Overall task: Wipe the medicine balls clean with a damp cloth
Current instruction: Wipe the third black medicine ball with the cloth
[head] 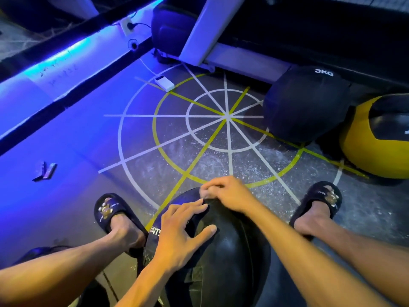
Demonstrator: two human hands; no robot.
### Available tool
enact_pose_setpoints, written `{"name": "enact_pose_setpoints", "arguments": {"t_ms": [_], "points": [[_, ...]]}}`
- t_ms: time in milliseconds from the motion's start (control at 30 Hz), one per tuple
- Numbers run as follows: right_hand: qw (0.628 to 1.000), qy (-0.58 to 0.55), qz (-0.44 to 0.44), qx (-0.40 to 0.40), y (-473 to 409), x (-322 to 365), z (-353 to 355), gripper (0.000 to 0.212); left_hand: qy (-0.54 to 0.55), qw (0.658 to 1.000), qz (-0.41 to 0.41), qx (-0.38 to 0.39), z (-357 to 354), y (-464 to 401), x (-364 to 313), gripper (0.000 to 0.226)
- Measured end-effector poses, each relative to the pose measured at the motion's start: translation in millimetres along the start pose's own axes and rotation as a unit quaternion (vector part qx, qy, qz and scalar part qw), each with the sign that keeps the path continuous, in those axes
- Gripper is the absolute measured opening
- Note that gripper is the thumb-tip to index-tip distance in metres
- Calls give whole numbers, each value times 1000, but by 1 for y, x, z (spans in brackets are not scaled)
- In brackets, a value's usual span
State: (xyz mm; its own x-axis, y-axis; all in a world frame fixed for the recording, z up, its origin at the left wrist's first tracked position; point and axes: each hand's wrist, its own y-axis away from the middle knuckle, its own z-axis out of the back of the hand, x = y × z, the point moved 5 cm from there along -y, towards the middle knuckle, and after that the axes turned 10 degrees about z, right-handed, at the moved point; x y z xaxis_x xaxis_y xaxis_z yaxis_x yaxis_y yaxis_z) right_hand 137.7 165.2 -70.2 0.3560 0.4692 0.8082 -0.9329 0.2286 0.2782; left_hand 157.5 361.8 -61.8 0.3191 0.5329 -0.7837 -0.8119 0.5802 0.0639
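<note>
step: steadying black medicine ball [221,251] | left hand [179,231] spread flat on it | right hand [228,196] curled at top, cloth unseen | next: likely turn ball, wipe

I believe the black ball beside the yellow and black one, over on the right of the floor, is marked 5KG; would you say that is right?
Not quite. The head view shows the black ball marked 3KG in white, not 5KG. The rest holds: it sits on the right of the floor, beside the yellow and black ball.
</note>
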Motion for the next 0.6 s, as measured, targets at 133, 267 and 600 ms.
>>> {"name": "enact_pose_setpoints", "arguments": {"t_ms": [133, 267, 600], "points": [[999, -2, 18, -31, 1, 0, -1, 22, 4, 1000, 3, 12, -2, -5, 2, 55], [988, 88, -65, -105, 15, -34, 28, 26, 2, 1000, 18, 14, -1, -24, 10, 57], [984, 131, -29, -115, 82, 3, 37, 37, -160, 968, 158, 111, 51, -66, -3, 45]]}}
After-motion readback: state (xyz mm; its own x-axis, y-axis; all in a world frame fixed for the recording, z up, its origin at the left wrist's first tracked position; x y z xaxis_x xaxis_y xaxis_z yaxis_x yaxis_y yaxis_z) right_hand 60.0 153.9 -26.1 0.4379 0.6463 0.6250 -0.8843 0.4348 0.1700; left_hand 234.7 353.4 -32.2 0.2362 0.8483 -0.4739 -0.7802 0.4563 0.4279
